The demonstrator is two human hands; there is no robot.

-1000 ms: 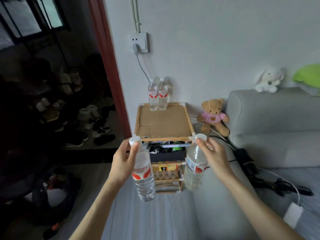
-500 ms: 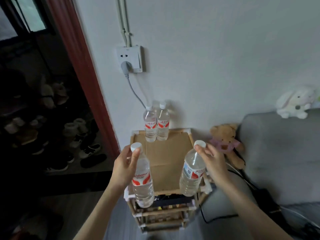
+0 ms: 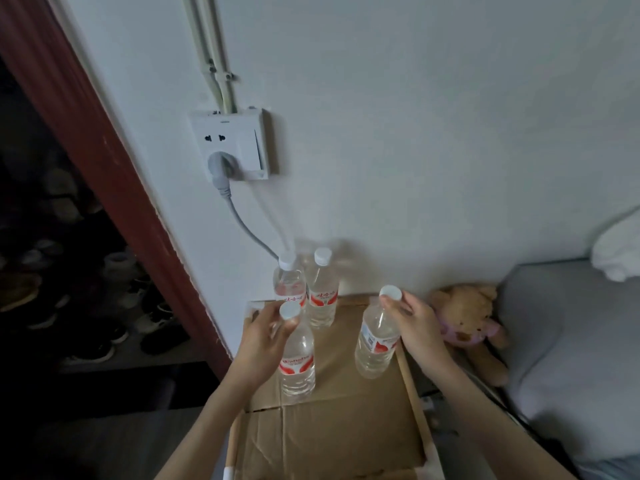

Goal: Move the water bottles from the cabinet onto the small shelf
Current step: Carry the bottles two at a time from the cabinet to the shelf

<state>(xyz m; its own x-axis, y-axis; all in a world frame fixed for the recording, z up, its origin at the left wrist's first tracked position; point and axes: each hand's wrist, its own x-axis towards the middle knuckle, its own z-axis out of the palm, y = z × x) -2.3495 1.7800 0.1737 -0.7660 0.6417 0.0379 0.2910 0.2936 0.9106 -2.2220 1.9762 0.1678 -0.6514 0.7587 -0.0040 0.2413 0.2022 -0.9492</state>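
Over the cardboard-lined top of the small shelf (image 3: 346, 431) we hold one water bottle in each hand. Our left hand (image 3: 263, 336) curls its fingers round the neck of the left bottle (image 3: 298, 362), just under the white cap, and our right hand (image 3: 415, 323) pinches the cap and neck of the right bottle (image 3: 375, 344) between thumb and fingertips. Both hands are closed on their bottles, neither slack. We judge that the grip by the neck lets the bottles hang upright, so the bases can meet the cardboard flat; the right bottle leans a little toward our left hand. Whether either base already touches the shelf we cannot tell.

Just beyond our left hand, against the wall, two more bottles (image 3: 306, 292) stand side by side, touching, likely the ones already brought over. Setting the new pair in front of them would keep the rows tidy and leave room nearer to us.

Above those, a grey plug sits in the wall socket (image 3: 230, 143). Just past our right hand a brown teddy bear (image 3: 471, 320) slumps beside the grey sofa (image 3: 571, 358).
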